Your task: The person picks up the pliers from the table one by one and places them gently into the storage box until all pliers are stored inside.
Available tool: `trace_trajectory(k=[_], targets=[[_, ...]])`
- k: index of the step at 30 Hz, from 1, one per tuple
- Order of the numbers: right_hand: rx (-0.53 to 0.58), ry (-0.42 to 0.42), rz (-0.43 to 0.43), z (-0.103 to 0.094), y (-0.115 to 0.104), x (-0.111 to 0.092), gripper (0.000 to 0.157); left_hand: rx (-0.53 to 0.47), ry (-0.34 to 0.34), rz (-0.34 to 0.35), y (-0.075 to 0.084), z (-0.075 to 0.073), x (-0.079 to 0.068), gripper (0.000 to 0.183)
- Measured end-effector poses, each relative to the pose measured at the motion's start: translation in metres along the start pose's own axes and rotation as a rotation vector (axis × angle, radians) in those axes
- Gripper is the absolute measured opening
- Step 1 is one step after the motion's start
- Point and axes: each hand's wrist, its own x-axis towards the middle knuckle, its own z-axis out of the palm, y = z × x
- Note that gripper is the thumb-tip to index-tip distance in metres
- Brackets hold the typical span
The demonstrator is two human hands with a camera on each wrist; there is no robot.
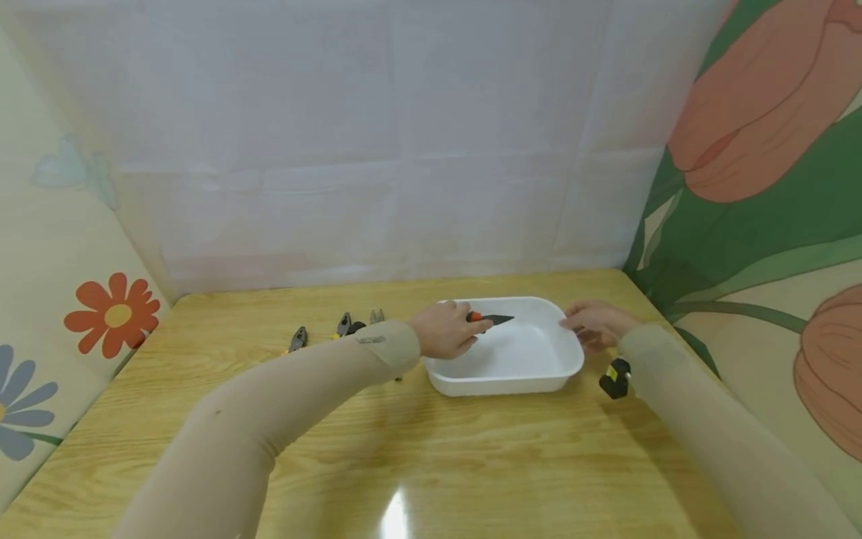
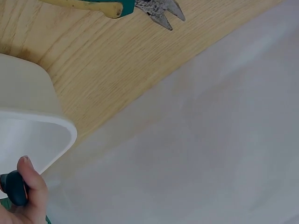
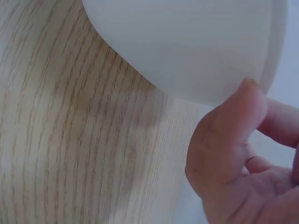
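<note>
The tool (image 1: 497, 320) with a dark, pointed end and an orange patch is within the outline of the white tray (image 1: 501, 385), towards the tray's back left; whether it touches the tray floor I cannot tell. The left hand (image 1: 444, 329) grips it by its handle, fingers and thumb closed round it at the tray's left side. The right hand (image 1: 595, 324) pinches the tray's right rim between thumb and finger.

Two risks seem likely. If the left hand's grip loosened, the tool could drop and knock or scratch the tray; if the right hand pulled up or sideways on the rim, the light-looking tray could tilt or slide, perhaps into the black-and-yellow tape measure (image 1: 614, 379) just right of it.

Left of the tray lie several pliers (image 1: 297, 339), partly hidden by the left sleeve (image 1: 323, 382). Under the tray, the surface (image 1: 498, 464) is yellowish wood grain, with a bright reflection (image 1: 395, 516) in front of the tray. Behind the tray hangs a creased whitish cloth (image 1: 350, 135); flower-patterned panels stand well to its left and right.
</note>
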Motion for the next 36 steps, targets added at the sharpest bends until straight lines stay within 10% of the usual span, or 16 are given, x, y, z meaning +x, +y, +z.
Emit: trace_trajectory(k=[36], targets=[[0.012, 0.006, -0.015, 0.004, -0.002, -0.002, 0.032, 0.097, -0.129, 0.009, 0.016, 0.017, 0.05, 0.045]])
